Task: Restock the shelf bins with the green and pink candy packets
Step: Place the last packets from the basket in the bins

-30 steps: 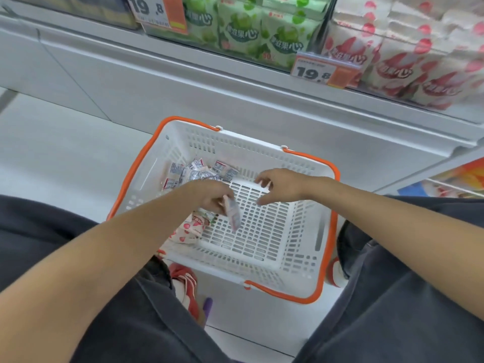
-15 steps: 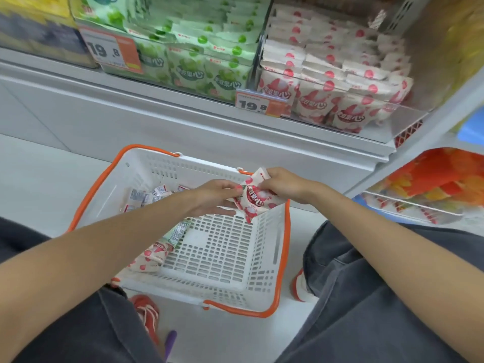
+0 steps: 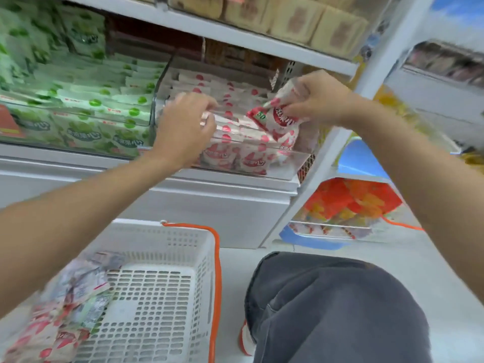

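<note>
Shop shelving fills the background, white, with pale floor below.

Right hand: fingers and thumb pinch one pink candy packet by its upper edge. The packet hangs tilted over the right end of the pink bin.

Left hand: fingers bent over the tops of the standing pink packets in that bin, just left of the held packet. Blur hides whether they pinch one or only press the row back.

Green bin: left of the left fingers, looks full.

Basket: on the floor, below the left forearm. Loose packets are heaped at its left side.

Handling (judged): the packet is light, soft film, somewhat puffy and probably slick, and it creases under the grip. Best held by a flat sealed edge and slid edgewise into a gap in the row.

Not readable: the bin's far right corner behind the right fingers. Packet print is mostly smeared. The basket's left part is cut off by the frame and forearm, so the green packets left there cannot be counted.
</note>
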The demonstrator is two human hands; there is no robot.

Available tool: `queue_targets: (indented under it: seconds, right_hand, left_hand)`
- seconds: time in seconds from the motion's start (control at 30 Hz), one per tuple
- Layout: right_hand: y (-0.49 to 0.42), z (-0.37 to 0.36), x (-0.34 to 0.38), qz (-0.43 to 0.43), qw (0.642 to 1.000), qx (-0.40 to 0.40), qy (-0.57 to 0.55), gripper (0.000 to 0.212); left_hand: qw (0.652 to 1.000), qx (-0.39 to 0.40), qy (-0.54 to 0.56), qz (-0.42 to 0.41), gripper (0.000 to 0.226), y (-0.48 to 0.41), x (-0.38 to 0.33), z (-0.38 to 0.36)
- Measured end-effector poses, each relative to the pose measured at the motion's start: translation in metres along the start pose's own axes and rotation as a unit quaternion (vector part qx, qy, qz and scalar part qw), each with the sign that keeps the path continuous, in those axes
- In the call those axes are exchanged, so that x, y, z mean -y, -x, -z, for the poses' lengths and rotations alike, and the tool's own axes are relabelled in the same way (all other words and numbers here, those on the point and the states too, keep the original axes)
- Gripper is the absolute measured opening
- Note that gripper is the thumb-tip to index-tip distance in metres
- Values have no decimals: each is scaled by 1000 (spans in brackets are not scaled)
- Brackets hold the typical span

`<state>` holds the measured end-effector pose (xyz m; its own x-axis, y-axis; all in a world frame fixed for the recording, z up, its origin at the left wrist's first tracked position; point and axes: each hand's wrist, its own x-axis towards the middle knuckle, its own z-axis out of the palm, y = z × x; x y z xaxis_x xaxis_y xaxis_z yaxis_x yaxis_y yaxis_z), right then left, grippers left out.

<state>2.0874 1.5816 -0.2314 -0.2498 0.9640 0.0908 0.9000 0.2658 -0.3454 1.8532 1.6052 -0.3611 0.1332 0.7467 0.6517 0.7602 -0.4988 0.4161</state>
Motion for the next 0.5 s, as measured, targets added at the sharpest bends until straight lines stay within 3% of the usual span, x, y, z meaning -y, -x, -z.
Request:
queue_targets:
  seconds: [0.07, 0.2, 0.33, 0.43, 0.5]
  right_hand:
    - [-12, 18, -12, 0, 996, 3, 89, 41]
    - [-37, 16, -38, -33, 976, 35, 212, 31]
    - [-53, -9, -61, -38, 972, 77, 219, 35]
    - [-62, -26, -73, -42, 969, 84, 227, 8]
    - [-67, -27, -79, -40, 973, 73, 217, 15]
  left_hand:
    - [994, 62, -78, -50, 32, -24, 3, -13]
    - [973, 176, -136, -58, 45, -28, 33, -39]
    - [972, 172, -147, -66, 52, -17, 43, -45]
    - [970, 177, -152, -65, 53, -17, 39, -43]
    - [970, 181, -151, -62, 55, -16, 39, -42]
